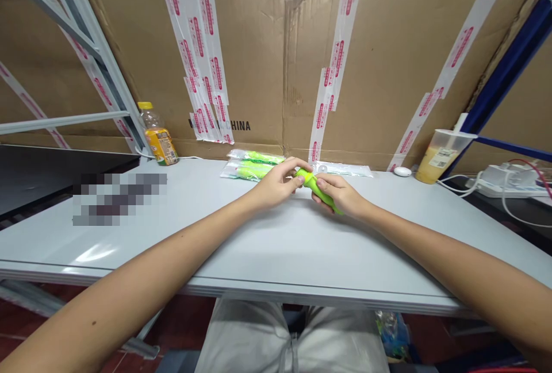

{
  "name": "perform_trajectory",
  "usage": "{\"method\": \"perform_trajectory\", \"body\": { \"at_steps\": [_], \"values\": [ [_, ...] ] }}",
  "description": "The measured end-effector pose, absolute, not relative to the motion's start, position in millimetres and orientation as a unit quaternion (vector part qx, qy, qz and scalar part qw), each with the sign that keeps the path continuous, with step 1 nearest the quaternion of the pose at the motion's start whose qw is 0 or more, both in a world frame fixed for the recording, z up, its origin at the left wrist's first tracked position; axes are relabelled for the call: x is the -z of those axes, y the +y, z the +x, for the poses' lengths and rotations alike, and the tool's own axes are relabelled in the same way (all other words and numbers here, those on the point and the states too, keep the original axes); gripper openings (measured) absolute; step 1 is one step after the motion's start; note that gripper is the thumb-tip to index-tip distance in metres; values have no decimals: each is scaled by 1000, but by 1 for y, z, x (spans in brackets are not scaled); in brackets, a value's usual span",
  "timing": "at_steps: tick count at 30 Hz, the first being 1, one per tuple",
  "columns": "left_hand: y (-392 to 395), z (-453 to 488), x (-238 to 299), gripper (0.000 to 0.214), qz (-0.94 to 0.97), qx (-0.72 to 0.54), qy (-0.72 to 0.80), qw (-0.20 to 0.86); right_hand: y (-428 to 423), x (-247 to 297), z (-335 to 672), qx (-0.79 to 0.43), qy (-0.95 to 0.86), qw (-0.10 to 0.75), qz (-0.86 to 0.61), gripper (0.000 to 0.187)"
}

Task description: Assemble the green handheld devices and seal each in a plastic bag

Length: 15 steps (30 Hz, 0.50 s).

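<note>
Both my hands meet over the middle of the white table (276, 246). My right hand (342, 195) is wrapped round a bright green stick-shaped item (311, 182). My left hand (278, 183) pinches the item's far end with thumb and fingers. Just behind my hands lie clear plastic bags of similar green items (250, 165). A flat clear bag (345, 170) lies to their right, against the cardboard.
A large taped cardboard sheet (276, 68) stands along the table's back. A yellow drink bottle (158, 134) stands back left. A plastic cup with a yellow drink (440, 157), a small white round object (402, 171) and a power strip with cables (504, 180) sit at the right.
</note>
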<state>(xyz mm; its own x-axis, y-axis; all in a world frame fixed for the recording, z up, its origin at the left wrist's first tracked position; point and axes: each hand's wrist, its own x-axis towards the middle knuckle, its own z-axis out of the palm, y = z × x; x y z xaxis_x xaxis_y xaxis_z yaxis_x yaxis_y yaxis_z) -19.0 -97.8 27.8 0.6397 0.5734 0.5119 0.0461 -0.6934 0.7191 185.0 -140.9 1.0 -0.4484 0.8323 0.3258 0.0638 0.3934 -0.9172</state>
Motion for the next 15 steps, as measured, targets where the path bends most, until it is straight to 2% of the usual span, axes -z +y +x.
{"method": "perform_trajectory", "body": {
  "at_steps": [6, 10, 15],
  "values": [
    [-92, -19, -21, 38, 839, -339, 172, 389, -141, 9, 184, -636, -601, 393, -283, 24],
    [-92, -21, -21, 44, 828, -317, 143, 441, -136, 11, 185, -725, -535, 353, -252, 28],
    [-93, -22, -26, 47, 817, -349, 105, 447, -133, 5, 190, -758, -503, 344, -231, 35]
  ]
}}
